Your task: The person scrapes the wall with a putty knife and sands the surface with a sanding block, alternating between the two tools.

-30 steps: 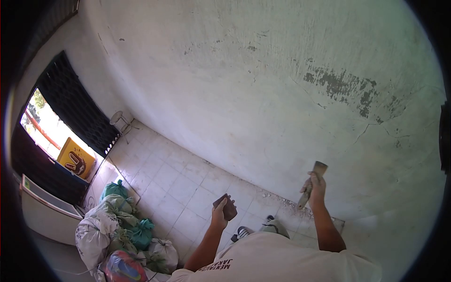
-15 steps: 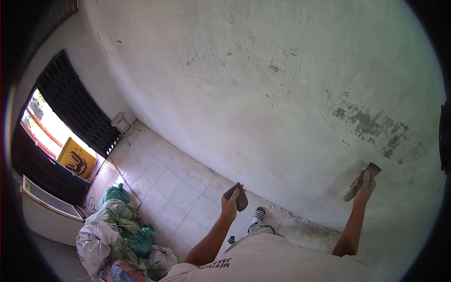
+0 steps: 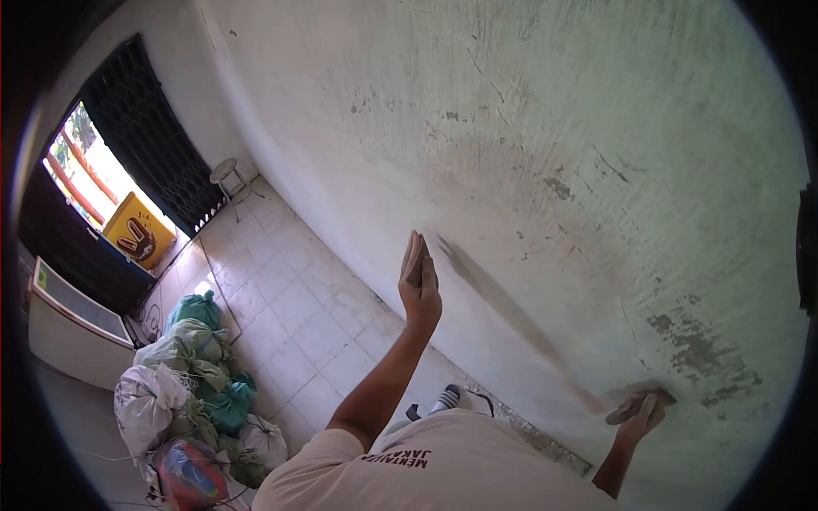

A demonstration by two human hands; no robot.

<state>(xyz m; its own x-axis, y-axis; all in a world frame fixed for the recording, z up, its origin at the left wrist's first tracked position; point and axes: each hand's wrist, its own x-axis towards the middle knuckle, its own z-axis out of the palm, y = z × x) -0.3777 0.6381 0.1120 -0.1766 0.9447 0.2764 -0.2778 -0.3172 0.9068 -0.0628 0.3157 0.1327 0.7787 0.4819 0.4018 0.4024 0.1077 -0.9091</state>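
Observation:
Raised in front of the pale plastered wall (image 3: 511, 281), my left hand (image 3: 420, 298) is closed around a flat dark brown piece (image 3: 415, 271) that looks like folded sandpaper. Its shadow falls on the wall to the right. Lower right, my right hand (image 3: 648, 416) grips a putty knife (image 3: 615, 417) by its handle, with the blade close to the wall surface. Just above that hand the wall has a rough grey patch (image 3: 694, 341) where the coating is gone. Scratches and smaller grey spots mark the wall higher up.
A pile of tied sacks (image 3: 153, 396) lies on the tiled floor (image 3: 298, 328) at lower left. Behind it stand a white chest-like unit (image 3: 77, 332), a yellow box (image 3: 136, 230) and a black folding gate (image 3: 153, 128). A round stool (image 3: 226, 172) is in the far corner.
My left hand has risen toward the wall with the brown piece. My right hand and putty knife now appear lower, below the grey patch. The view has shifted.

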